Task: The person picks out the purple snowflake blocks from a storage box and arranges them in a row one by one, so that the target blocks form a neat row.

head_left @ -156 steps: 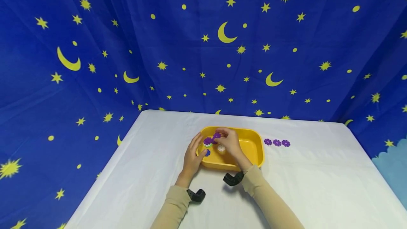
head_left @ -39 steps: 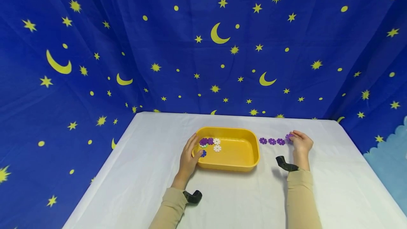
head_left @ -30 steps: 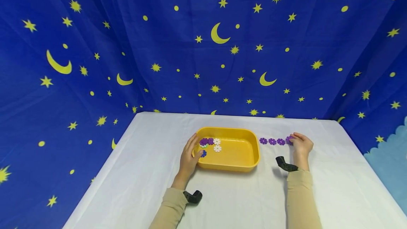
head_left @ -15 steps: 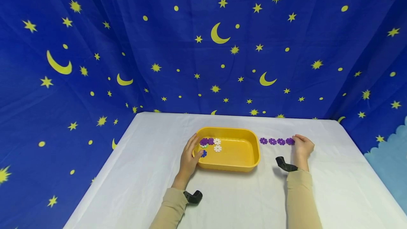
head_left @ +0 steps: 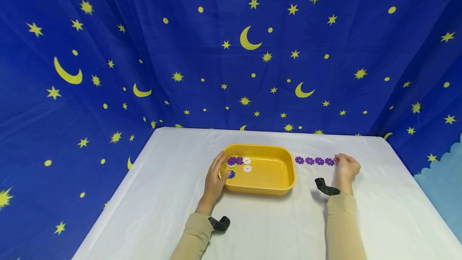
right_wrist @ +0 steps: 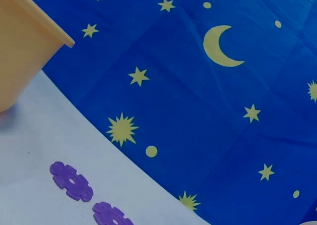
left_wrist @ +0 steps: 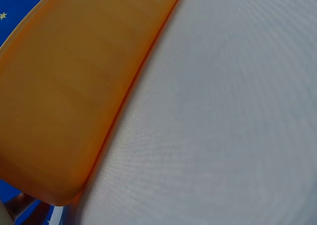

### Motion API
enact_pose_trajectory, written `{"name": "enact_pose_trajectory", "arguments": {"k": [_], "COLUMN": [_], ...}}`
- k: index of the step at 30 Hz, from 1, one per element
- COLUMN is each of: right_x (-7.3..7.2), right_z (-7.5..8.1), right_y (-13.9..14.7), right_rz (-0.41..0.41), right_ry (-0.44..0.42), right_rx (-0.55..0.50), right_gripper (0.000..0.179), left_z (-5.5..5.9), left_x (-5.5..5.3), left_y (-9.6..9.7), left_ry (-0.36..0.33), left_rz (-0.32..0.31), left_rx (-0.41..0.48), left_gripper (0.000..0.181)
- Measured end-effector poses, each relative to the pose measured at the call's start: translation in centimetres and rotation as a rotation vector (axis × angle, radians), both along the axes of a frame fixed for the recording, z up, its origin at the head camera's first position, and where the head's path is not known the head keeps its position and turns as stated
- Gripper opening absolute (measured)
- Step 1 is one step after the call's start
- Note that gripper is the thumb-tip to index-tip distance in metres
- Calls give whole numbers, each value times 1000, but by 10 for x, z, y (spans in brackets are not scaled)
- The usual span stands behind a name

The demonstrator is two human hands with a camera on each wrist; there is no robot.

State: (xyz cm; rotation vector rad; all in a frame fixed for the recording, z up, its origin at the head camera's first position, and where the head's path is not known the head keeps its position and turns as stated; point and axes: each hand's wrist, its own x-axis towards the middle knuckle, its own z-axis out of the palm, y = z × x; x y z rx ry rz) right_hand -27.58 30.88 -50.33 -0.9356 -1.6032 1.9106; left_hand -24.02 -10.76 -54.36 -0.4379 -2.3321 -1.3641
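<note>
In the head view my left hand [head_left: 214,181] holds the left end of a yellow plastic tub [head_left: 272,173], fingers along its outer wall and thumb over the rim. Inside lie purple notched snowflake discs [head_left: 239,160], two white snowflake discs [head_left: 247,169], a blue one [head_left: 232,174] beside my thumb and a partly covered pale green-edged one. Right of the tub runs a row of several purple snowflake discs [head_left: 309,161] on the white cloth. My right hand [head_left: 347,168] rests just past the rightmost disc [head_left: 329,161], fingers loosely bent, with nothing visible in them.
White cloth [head_left: 274,224] covers the table. A blue curtain [head_left: 202,43] with yellow moons and stars hangs behind and at the sides. Each wrist wears a black camera mount [head_left: 326,187]. In the right wrist view the tub's end wall [right_wrist: 25,51] stands left of the discs.
My right hand went from inside the tub to the row's right end, set down another purple disc there, then drew slightly right, off it. The left hand stayed at the tub.
</note>
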Motion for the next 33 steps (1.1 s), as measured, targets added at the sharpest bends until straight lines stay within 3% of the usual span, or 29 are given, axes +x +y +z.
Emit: {"name": "enact_pose_trajectory", "arguments": {"k": [4,9,16,24,33], "right_x": [0,-1,-3,-2,-1], "right_z": [6,9,17,35,49], "right_y": [-1,-1,-8,-16,-36], "right_rz": [-9,-25,-13,18,82], "right_ry": [54,74,90,149,185], "right_rx": [-77,-100,-111,-210,-149], "right_gripper": [11,23,8,17,24], "left_z": [1,2,1,1,3], "left_x": [0,0,0,1,2], "left_y": [0,0,0,0,0], "left_ry": [11,6,13,-7,-7], "left_rz": [-8,-14,-10,-11,-12], "left_rx": [2,6,6,11,9], "left_gripper": [57,56,55,53,53]}}
